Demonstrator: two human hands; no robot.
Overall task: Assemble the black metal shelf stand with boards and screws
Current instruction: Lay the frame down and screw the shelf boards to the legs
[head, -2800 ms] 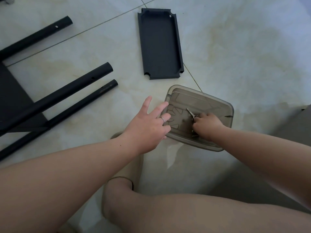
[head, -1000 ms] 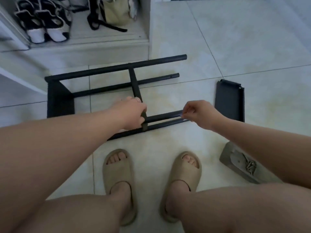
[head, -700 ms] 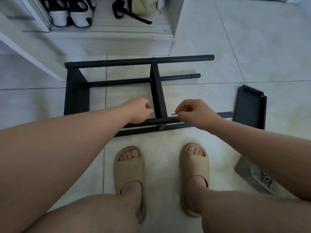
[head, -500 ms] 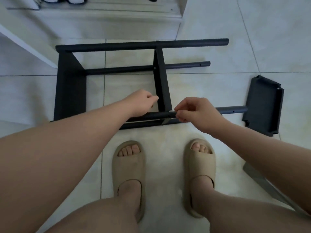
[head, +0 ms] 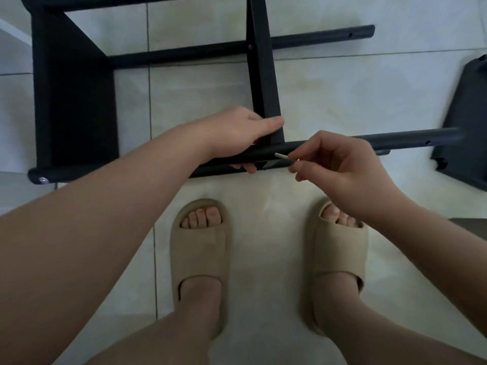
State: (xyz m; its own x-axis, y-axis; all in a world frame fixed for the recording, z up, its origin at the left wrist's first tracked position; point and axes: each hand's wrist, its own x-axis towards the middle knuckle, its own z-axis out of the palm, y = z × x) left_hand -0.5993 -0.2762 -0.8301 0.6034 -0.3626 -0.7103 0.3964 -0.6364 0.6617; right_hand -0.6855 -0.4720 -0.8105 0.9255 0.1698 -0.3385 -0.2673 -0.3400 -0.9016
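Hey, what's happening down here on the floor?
A person is putting together a black metal shelf frame lying on its side on the tiled floor. Their left hand grips the near tube where the middle board meets it. Their right hand pinches a small screw, its tip pointing at that tube close to the joint, not yet in. A loose board lies off to the right.

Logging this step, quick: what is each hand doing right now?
Left hand: closed, gripping the near black tube beside the middle board.
Right hand: closed, pinching a small screw at the tube.
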